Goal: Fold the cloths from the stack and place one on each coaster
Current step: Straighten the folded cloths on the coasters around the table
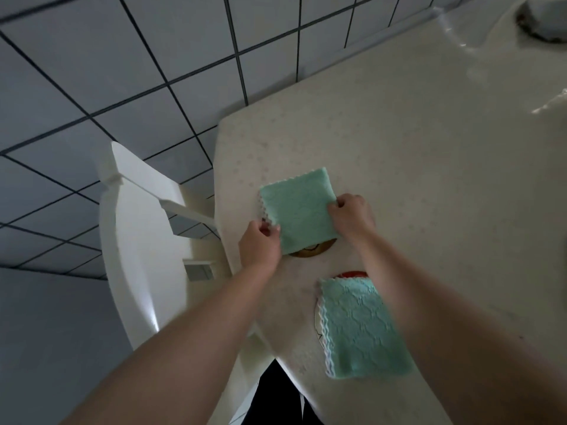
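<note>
On the cream table (414, 142), near its left edge, a folded green cloth (299, 208) covers most of a brown coaster (310, 250). The left hand (260, 243) pinches its scalloped corner; the right hand (351, 214) pinches its right edge. Nearer, a second folded cloth (362, 328) lies over a red-rimmed coaster (351, 274).

Most of a round brown-rimmed coaster (310, 252) hides under the folded mint-green cloth (297, 210); only its near rim peeks out. A second coaster, red-edged (350, 274), shows just a sliver above the other folded mint-green cloth with white scalloped trim (362, 326), which is smeared by blur. The round metal fitting (543, 23) is cut off at the top-right corner. Both forearms run off the bottom edge.
</note>
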